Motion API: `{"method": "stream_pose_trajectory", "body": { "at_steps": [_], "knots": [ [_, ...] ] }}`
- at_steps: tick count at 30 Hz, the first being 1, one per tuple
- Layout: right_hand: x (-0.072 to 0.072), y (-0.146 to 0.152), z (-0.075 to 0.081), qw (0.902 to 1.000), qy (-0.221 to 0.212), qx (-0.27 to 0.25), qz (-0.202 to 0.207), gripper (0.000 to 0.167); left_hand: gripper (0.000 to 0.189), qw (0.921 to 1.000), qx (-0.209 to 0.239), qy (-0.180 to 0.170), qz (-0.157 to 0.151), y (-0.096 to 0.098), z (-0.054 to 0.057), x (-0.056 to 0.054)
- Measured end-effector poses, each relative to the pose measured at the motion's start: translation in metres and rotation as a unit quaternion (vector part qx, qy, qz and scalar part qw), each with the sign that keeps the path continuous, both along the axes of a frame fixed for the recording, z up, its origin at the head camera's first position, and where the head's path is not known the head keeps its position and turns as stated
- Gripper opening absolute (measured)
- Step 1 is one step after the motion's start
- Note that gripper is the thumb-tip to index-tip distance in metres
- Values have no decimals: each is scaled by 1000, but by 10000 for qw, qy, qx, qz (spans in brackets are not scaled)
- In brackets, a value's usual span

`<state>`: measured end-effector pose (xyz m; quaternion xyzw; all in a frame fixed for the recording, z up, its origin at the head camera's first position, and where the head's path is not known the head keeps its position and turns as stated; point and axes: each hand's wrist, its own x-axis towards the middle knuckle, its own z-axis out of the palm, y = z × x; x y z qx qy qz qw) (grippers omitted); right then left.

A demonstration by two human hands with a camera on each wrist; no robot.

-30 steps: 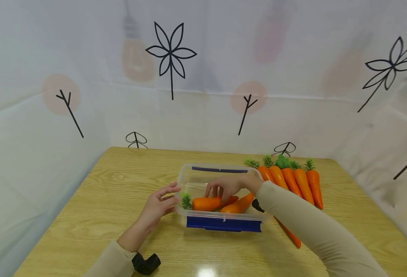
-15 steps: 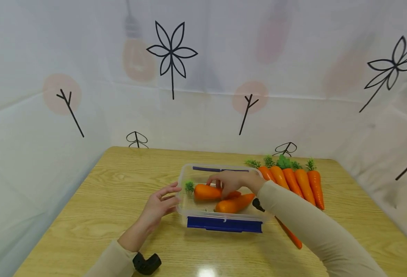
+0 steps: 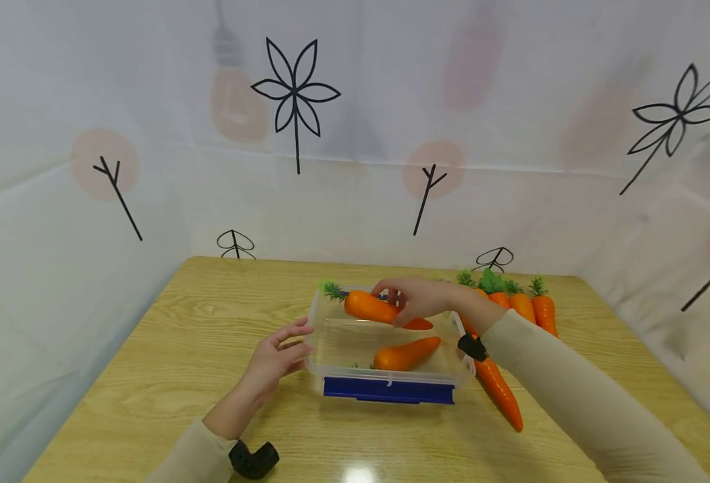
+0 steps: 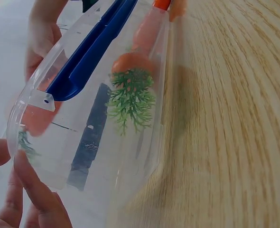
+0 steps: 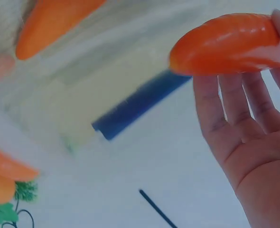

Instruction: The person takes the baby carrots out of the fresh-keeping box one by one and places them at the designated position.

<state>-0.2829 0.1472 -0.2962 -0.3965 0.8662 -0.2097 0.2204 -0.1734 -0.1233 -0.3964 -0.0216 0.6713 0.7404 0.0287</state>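
Observation:
My right hand (image 3: 418, 298) grips an orange carrot (image 3: 367, 306) with a green leafy top, its thumb and fingers round the narrow end. In the head view this carrot overlaps the far rim of a clear plastic box (image 3: 355, 342) with blue latches. In the right wrist view the tip of the held carrot (image 5: 225, 45) points left over the fingers. A second carrot (image 3: 404, 354) lies inside the box near its front wall, its green top (image 4: 132, 97) showing through the plastic. My left hand (image 3: 276, 355) touches the box's left side, fingertips right at the rim (image 4: 17, 128).
Several more carrots (image 3: 521, 305) with green tops lie in a row at the box's right. One carrot (image 3: 500, 396) reaches towards the table's front. The wooden table (image 3: 222, 315) ends at a white printed cloth (image 3: 355, 221) behind it.
The right hand has lifted the carrot from the box floor up and away towards the far rim. The other carrot shifted slightly left inside the box. The left hand stays at the side.

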Motion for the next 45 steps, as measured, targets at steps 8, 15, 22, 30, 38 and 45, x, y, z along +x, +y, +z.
{"method": "stream_pose_trajectory", "body": {
  "at_steps": [8,15,22,30,38,45],
  "knots": [
    [18,19,17,9988,262,-392,-154,56,34,10000,20,1,-33,0,3,3],
    [32,41,18,9953,565,-695,-371,57,35,10000,6,1,-36,0,3,3],
    [47,66,13,9915,751,-817,-674,59,34,10000,-17,-30,-18,-1,1,3],
    [61,94,6,9877,945,-783,-967,63,35,10000,-45,-32,-63,-1,2,4],
    [74,118,-5,9859,720,-983,-1144,63,36,9999,-16,2,-138,-1,3,4],
    [83,139,-15,9815,673,-915,-1538,68,36,9999,-13,3,-112,1,3,4]
  ]
}}
